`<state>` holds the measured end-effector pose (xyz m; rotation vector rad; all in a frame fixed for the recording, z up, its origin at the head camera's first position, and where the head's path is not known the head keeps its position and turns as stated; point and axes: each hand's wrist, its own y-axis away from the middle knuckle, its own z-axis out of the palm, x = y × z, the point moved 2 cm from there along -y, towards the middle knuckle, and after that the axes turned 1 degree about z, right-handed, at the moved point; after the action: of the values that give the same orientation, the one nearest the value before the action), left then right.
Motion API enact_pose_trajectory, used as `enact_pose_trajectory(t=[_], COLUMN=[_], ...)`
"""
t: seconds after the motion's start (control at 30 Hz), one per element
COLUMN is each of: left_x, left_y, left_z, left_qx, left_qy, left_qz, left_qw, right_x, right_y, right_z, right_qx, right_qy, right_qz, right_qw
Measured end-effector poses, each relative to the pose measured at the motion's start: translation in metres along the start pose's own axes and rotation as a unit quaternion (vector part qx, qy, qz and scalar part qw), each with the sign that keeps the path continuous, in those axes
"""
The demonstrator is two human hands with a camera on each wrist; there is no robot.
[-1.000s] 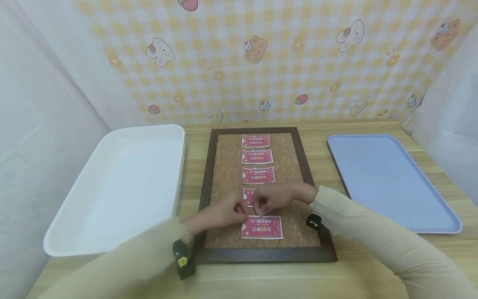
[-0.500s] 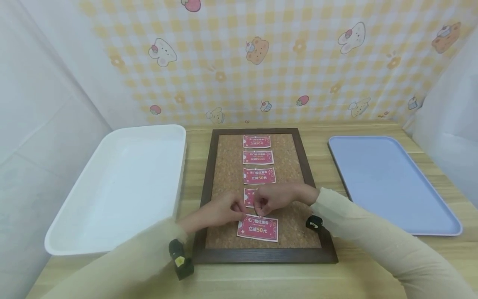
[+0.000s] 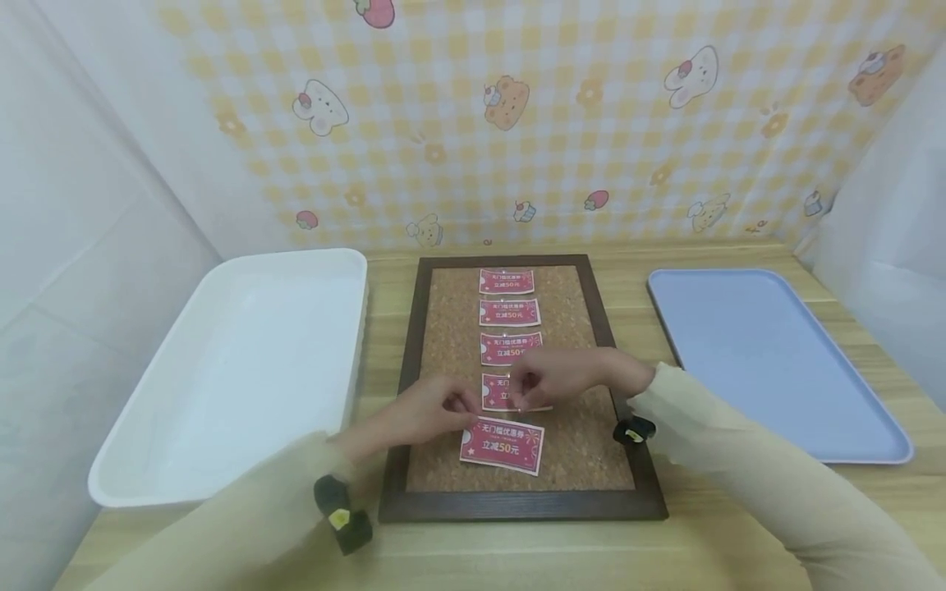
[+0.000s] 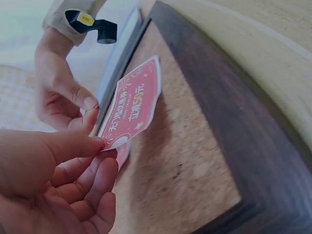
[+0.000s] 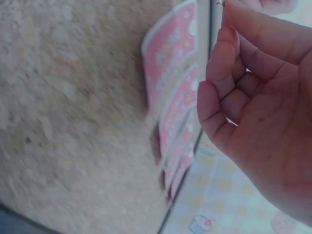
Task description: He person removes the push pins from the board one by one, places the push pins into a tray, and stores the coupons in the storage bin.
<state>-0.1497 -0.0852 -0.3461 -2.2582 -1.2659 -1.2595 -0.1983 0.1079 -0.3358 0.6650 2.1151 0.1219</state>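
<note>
My left hand pinches the top left corner of a red coupon between thumb and forefinger. In the left wrist view this coupon is lifted off the cork board, bowed and tilted. The right hand is just above its top edge, apart from it, thumb and forefinger together on a tiny pushpin, mostly hidden by the fingertips. Behind that hand lies another coupon, partly covered. Farther up the dark-framed cork board, more such coupons hang in a column, small pins at their top edges.
A deep white tray stands left of the board, and a flat blue tray lies to the right. All rest on a wooden table. A yellow checked cloth hangs behind.
The lowest coupon has come up and left with my left hand and now slants down to the right. My right hand has moved up and right, away from the coupon's top edge.
</note>
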Motion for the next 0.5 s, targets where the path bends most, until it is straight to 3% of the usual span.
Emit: enact_pose_trajectory(t=[0.33,0.5], left_x=[0.004,0.008], left_y=[0.013,0.022], left_z=[-0.034,-0.054], left_qx=[0.021,0.041], left_qy=[-0.003,-0.027], left_qz=[0.014,-0.013], left_qw=[0.9997,0.9987], right_x=[-0.005,-0.003], right_y=[0.023,0.036], right_z=[-0.022,-0.033], right_qx=[0.059,0.089], right_qy=[0.005,0.015], right_qz=[-0.011,-0.008], right_qw=[0.9982,0.9959])
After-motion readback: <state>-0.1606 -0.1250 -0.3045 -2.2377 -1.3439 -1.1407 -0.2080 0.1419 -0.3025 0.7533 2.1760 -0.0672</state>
